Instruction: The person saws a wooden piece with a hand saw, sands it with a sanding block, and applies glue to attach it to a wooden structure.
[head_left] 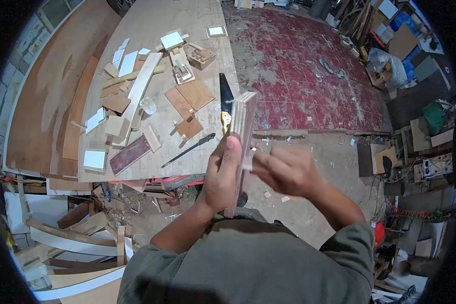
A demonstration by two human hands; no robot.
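My left hand (224, 175) is wrapped around a long piece of layered plywood (238, 124), thumb along its edge. The piece stands on end close before my chest, with a reddish-brown face towards the right. At that face is my right hand (283, 169), fingers curled in and smeared by motion. A small pale patch shows at its fingertips against the wood; I cannot tell what it is. Just beyond the plywood lies a handsaw (225, 96) with a black blade and yellowish handle. A slim dark file (188, 150) rests on the bench to the left.
The wooden workbench (187, 169) carries wood offcuts, a long white strip (146, 76), a small wooden box (199, 55) and a clear cup (148, 106). Green slippers (331, 68) lie on the red tiled floor (299, 61). Scrap boards (76, 240) pile up at lower left.
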